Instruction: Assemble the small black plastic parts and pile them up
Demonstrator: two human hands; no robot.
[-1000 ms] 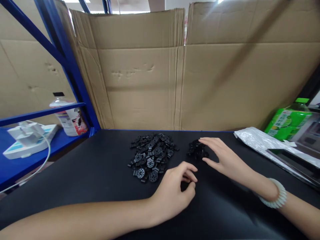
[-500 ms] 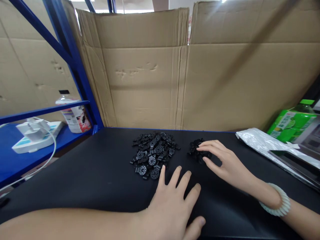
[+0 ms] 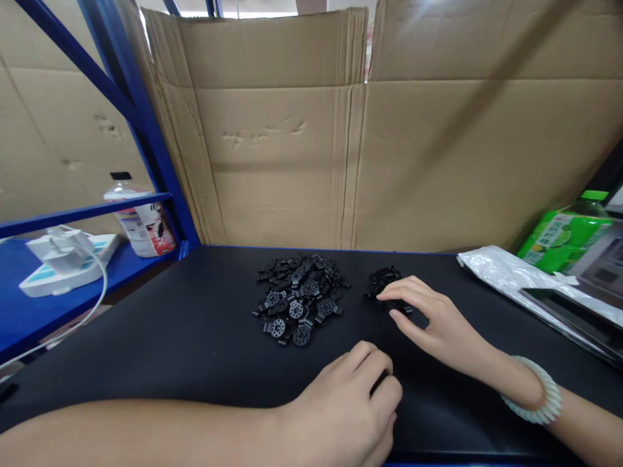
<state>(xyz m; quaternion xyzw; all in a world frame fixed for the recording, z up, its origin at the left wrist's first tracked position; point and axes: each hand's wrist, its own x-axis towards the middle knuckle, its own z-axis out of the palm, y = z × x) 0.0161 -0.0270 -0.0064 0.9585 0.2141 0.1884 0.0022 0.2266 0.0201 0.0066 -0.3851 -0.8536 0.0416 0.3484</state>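
Note:
A large heap of small black plastic parts with round perforated discs (image 3: 296, 301) lies on the black table, left of centre. To its right is a smaller pile of similar black parts (image 3: 382, 279). My right hand (image 3: 433, 318) is at the near edge of this small pile, thumb and fingertips slightly apart, hiding some of it. Closer to me, my left hand (image 3: 345, 402) is curled, palm down, over the table in front of the large heap. A bit of something dark shows past its fingers; what they hold, if anything, is hidden.
Tall cardboard sheets (image 3: 282, 162) wall off the back. On the left, a blue shelf (image 3: 14, 266) carries a power strip (image 3: 68, 266) with white plugs and a bottle (image 3: 141, 220). A silvery bag (image 3: 491, 266), a dark flat device (image 3: 574, 314) and a green pack (image 3: 559, 237) occupy the right side.
My left hand has gone from spread fingers beside the large heap to a curled shape nearer me. My right hand has shifted slightly toward me and left, exposing more of the small pile.

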